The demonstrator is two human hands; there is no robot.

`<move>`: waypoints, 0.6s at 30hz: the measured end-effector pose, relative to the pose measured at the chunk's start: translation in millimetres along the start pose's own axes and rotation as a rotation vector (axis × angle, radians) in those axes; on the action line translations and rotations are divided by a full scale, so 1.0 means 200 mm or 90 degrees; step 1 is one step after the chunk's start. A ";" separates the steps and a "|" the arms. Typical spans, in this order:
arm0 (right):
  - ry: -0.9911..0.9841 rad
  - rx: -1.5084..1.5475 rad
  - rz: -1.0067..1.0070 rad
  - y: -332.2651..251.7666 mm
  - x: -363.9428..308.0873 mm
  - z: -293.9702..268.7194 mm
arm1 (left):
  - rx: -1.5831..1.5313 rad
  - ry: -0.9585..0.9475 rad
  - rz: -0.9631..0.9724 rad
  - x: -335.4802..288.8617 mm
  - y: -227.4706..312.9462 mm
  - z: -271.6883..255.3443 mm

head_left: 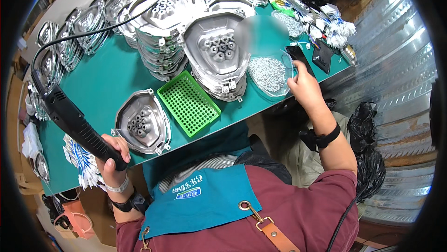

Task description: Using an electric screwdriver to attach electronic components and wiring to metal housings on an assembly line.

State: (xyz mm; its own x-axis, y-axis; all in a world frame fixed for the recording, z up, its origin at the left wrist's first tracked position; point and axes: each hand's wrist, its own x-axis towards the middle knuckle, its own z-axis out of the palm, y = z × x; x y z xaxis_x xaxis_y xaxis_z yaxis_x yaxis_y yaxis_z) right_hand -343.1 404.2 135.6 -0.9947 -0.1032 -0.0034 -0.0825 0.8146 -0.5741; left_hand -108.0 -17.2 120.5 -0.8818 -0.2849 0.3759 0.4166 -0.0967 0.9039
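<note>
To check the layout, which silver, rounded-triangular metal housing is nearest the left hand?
The front silver housing, left of the bright green perforated plastic tray: its rim is beside the left hand; others lie farther away.

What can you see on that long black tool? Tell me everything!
The black tool is long and rounded and looks like plastic. Slots show near its upper end, and ridges run along its side. A black cable leaves that end and curves away above the green table. The tool slants down toward the person, its lower end wrapped in the left hand's grip. I can't tell whether it's switched on.
</note>
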 end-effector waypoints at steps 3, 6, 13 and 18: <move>0.143 -0.265 -0.146 -0.15 0.01 -0.01 | -0.006 0.018 -0.017 -0.03 -0.01 -0.02; 0.096 -0.371 -0.323 -0.24 0.03 0.04 | -0.016 0.014 -0.034 -0.04 -0.03 -0.04; -0.096 -0.301 -0.346 -0.25 0.13 0.10 | -0.029 0.008 -0.062 -0.09 -0.07 -0.07; -0.031 -0.303 -0.357 -0.18 0.21 0.14 | -0.031 -0.001 -0.039 -0.12 -0.10 -0.10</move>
State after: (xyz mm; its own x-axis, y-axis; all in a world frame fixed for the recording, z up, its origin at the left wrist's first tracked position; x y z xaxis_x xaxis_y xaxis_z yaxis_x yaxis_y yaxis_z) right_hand -379.7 353.4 132.9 -0.7921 -0.5934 0.1432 -0.6071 0.7903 -0.0831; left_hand -90.7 -27.5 89.8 -0.9063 -0.2749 0.3210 0.3722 -0.1597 0.9143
